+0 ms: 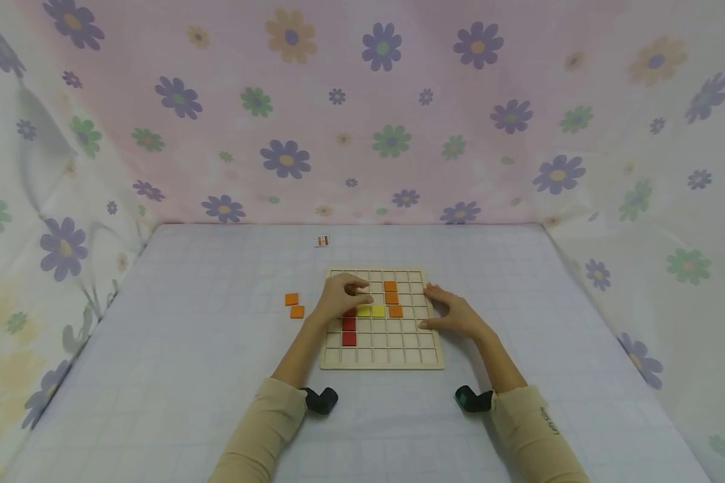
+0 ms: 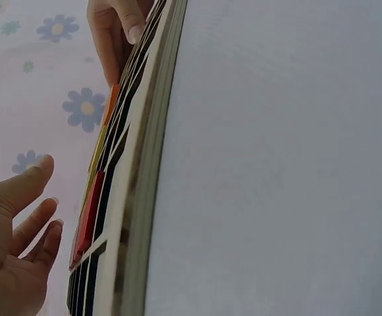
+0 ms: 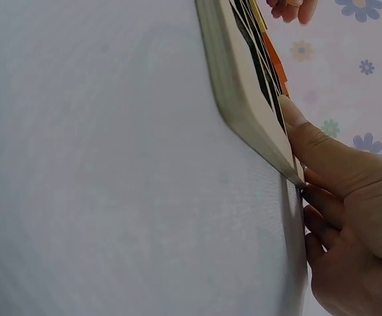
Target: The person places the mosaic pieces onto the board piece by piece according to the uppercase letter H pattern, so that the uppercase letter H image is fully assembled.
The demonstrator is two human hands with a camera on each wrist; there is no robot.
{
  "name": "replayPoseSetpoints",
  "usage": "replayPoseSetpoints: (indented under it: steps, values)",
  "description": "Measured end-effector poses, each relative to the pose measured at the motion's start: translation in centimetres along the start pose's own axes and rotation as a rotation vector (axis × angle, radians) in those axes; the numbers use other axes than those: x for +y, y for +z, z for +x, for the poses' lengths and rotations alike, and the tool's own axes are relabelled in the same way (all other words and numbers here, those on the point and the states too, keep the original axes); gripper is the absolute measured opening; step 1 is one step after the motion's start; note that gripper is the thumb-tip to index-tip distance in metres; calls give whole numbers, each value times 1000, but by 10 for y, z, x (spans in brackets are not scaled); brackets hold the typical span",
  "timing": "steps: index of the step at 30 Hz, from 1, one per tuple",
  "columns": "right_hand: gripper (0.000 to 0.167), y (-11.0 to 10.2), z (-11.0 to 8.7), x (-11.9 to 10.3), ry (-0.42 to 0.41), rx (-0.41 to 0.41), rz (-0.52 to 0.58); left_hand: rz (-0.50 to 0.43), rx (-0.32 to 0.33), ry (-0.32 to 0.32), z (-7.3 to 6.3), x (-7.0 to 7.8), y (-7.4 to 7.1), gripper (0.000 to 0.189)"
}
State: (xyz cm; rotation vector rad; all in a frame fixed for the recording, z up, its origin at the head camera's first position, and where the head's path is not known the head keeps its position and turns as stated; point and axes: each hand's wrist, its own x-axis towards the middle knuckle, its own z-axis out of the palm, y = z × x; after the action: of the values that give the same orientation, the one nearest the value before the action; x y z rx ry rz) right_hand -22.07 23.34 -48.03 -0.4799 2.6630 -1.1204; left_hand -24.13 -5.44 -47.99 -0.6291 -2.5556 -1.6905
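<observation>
A wooden grid board [image 1: 380,356] lies flat on the table. Red tiles [image 1: 349,339] form a column on its left side, partly covered by my left hand [image 1: 336,296]. Two yellow tiles [image 1: 378,311] sit in a row beside them, and three orange tiles [image 1: 391,298] stand farther right. My left hand hovers over the board's upper left, thumb and fingers apart, with no tile seen between them in the left wrist view. At the right edge, my right hand [image 1: 456,315] grips the board, thumb on top in the right wrist view and fingers curled beside the edge.
Two loose orange tiles [image 1: 297,312] lie on the table left of the board. A small printed card [image 1: 323,241] is behind it. Flowered cloth walls [image 1: 350,121] rise at the back and sides of the white-covered table [image 1: 187,322].
</observation>
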Motion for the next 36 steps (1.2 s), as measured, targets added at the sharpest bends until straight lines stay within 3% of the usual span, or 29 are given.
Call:
replayPoseSetpoints:
  steps: [8, 16, 26, 36]
  values:
    - [84, 0, 1, 3, -24, 0, 18, 85, -86, 62, 10, 9, 26, 28]
    - [83, -1, -1, 0, -24, -2, 37, 309, -232, 28, 18, 17, 44, 29]
    - [83, -2, -2, 0, -14, 2, 25, 311, -254, 14, 20, 17, 45, 19]
    - [84, -1, -1, -1, -16, 4, 25, 238, -191, -14, 21, 14, 49, 18]
